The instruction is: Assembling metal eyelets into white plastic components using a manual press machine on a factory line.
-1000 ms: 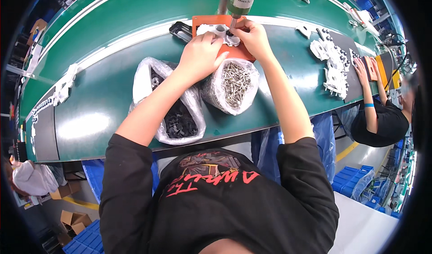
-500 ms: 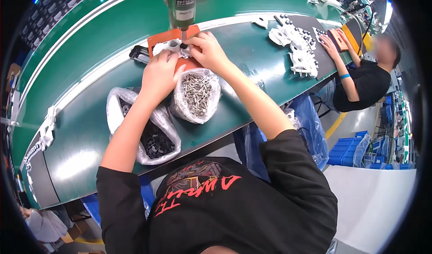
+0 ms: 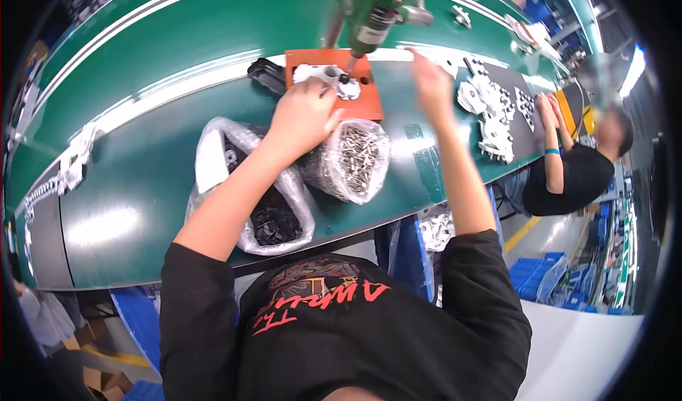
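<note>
"As the green driver [image 3: 372, 21] runs off the top, what's hidden in the head view?"
"The white part [image 3: 308, 72] on the orange plate [image 3: 366, 107], partly, under the palm-down left hand [image 3: 304, 114]; I can't tell its grip."
"The right hand [image 3: 432, 85]?"
"Blurred, right of the plate, fingers pointing far; grip unclear."

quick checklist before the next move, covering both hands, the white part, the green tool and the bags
1. Left hand on the white part: ok, its fingers rest there.
2. Right hand away from the green tool: ok, off to the right.
3. Right hand empty: cannot tell, motion blur.
4. Black piece fully seated in the white part: cannot tell, too small.
5. Bag of metal fasteners open: ok, contents exposed.
6. Bag of black pieces open: ok, pieces visible inside.
</note>
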The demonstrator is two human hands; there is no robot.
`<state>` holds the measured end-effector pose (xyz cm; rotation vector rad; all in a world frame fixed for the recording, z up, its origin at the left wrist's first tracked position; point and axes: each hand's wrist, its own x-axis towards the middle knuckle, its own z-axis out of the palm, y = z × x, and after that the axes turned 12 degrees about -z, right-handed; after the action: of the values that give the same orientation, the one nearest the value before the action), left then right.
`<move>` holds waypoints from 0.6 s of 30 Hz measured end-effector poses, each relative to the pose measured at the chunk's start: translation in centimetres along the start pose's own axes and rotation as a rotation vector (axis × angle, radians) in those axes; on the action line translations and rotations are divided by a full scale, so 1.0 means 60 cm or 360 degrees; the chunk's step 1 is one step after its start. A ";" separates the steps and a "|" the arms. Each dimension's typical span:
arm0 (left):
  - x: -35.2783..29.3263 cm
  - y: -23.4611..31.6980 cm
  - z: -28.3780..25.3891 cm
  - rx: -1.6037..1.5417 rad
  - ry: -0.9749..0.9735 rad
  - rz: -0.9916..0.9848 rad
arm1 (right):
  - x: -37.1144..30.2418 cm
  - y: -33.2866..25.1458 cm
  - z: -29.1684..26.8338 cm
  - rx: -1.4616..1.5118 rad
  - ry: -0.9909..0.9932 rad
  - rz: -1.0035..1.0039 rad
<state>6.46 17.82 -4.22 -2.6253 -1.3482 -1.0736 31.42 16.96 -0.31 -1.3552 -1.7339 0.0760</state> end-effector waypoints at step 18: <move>-0.006 -0.008 0.006 -0.0089 -0.0036 -0.0073 | 0.345 -0.289 -0.062 0.1249 0.0072 -0.0357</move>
<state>6.16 17.95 -4.83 -2.6661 -1.4101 -1.1061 21.30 24.95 23.73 -0.5805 -1.5541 0.5347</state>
